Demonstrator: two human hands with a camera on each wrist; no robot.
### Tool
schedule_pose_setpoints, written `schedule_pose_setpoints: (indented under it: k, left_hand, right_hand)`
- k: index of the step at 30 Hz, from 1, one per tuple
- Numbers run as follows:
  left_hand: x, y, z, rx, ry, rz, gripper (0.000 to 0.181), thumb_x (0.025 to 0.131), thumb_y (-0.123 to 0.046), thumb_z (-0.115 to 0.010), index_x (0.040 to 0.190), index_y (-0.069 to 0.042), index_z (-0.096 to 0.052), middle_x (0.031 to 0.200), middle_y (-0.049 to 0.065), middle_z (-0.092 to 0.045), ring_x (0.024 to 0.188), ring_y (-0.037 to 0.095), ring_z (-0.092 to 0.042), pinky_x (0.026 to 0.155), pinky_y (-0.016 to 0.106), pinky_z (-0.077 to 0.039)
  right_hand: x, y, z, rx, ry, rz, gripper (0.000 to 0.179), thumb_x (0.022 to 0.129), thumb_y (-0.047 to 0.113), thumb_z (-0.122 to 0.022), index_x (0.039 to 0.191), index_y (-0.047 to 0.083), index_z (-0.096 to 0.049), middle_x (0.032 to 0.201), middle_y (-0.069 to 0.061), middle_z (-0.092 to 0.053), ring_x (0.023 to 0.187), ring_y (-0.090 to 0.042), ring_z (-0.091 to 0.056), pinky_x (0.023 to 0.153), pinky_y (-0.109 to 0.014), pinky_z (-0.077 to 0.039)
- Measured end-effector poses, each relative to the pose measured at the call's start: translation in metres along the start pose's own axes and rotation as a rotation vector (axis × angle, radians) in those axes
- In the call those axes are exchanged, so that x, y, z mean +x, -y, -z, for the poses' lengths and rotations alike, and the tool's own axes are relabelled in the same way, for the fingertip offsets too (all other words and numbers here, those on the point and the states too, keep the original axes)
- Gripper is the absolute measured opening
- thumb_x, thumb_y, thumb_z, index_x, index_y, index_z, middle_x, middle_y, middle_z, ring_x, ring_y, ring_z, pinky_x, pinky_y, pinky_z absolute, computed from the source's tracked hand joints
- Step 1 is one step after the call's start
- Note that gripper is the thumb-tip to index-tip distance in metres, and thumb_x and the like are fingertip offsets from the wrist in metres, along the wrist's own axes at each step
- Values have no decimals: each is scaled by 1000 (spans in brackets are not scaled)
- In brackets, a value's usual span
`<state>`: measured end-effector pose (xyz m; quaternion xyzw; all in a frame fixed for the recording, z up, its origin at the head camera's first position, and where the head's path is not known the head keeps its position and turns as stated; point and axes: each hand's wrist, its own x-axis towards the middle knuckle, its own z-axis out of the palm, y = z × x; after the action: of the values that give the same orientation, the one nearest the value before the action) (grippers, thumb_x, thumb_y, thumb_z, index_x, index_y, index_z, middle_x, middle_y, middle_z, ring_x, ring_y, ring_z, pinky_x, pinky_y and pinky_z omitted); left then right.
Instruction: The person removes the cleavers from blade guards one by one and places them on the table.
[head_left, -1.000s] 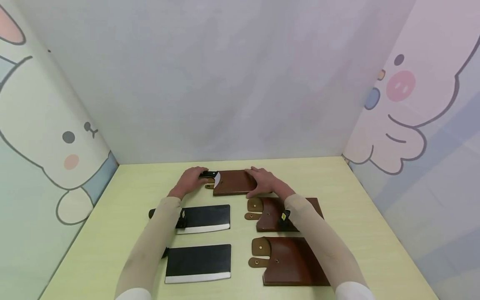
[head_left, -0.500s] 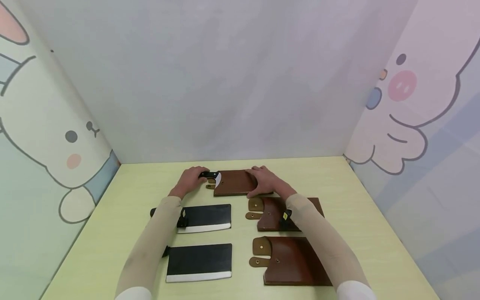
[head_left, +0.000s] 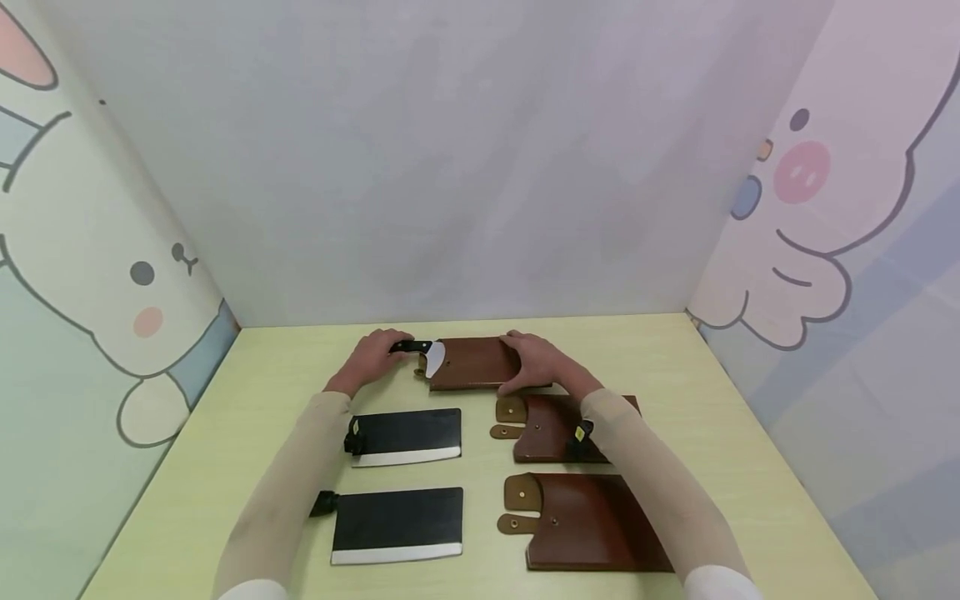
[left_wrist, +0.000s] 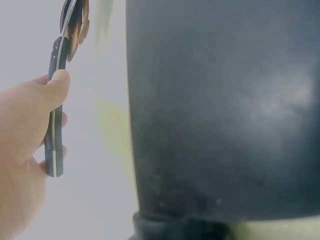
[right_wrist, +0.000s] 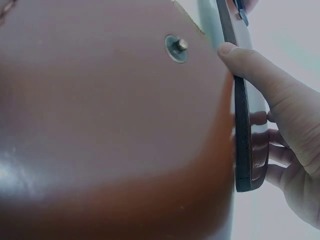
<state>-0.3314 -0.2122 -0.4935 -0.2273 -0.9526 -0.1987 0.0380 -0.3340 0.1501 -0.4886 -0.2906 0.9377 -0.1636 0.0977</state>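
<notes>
My left hand (head_left: pixel 369 362) grips the black riveted handle (head_left: pixel 411 345) of a cleaver at the table's far side. Only the pale heel of its blade (head_left: pixel 433 360) shows. The remainder of the blade is hidden in a brown leather sheath (head_left: pixel 472 358). Around the sheath's right end, my right hand (head_left: pixel 536 362) holds on, thumb on the near edge and fingers on the far one. In the left wrist view the thumb (left_wrist: pixel 61 80) lies along the handle. The right wrist view has the sheath's edge (right_wrist: pixel 242 135) between thumb and fingers.
Two bare cleavers, an upper one (head_left: pixel 408 432) and a lower one (head_left: pixel 397 518), lie below my left hand, edges toward me. Two more leather sheaths, one upper (head_left: pixel 536 442) and one lower (head_left: pixel 577 521), lie partly under my right forearm. A wall stands behind the table.
My left hand and the handle have shifted slightly left, while the right hand and sheath have gone slightly right. More of the blade's heel shows outside the sheath.
</notes>
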Motion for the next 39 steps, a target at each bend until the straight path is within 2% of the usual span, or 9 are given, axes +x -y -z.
schedule_pose_setpoints:
  k: [6,10,17,23,31,39]
  left_hand:
    - [-2,0,6,22,-5,-57,36,97,-13,-70,132,-3,-66,127,20,-68,117,41,-61,99,58,-46]
    - [-3,-4,12,-1,3,-73,39,98,-13,-70,134,1,-64,127,21,-67,116,41,-62,99,57,-46]
    - [-2,-9,19,-84,24,-52,36,98,-10,-69,132,1,-64,125,21,-67,117,39,-62,100,54,-47]
    - [0,-11,20,-64,-3,-50,36,98,-12,-70,131,0,-66,124,21,-68,113,38,-64,96,55,-49]
    - [0,-11,18,1,-45,-59,38,95,-14,-73,131,-4,-68,123,18,-70,109,37,-68,91,54,-51]
    - [-2,-9,19,-20,-55,-50,36,95,-13,-73,130,-4,-69,123,19,-70,108,38,-67,91,56,-51]
  right_hand:
    - [-5,3,7,-4,-7,28,114,73,60,-86,159,5,-35,158,-16,-40,139,-35,-46,110,-51,-42]
    - [-8,5,12,-5,-13,39,113,72,58,-88,158,5,-36,159,-17,-39,140,-36,-45,111,-52,-41]
    - [-10,4,18,-21,-33,56,114,71,59,-88,158,5,-37,156,-14,-43,137,-33,-48,109,-50,-44]
    - [-11,3,21,-17,-49,70,111,72,56,-89,157,4,-38,156,-16,-43,138,-35,-48,109,-50,-43]
    - [-15,-1,23,-4,-44,46,113,73,55,-89,159,6,-35,162,-20,-34,144,-38,-41,112,-53,-40]
    - [-16,-1,26,-12,-54,58,113,73,54,-89,158,4,-36,161,-22,-35,145,-41,-39,113,-55,-38]
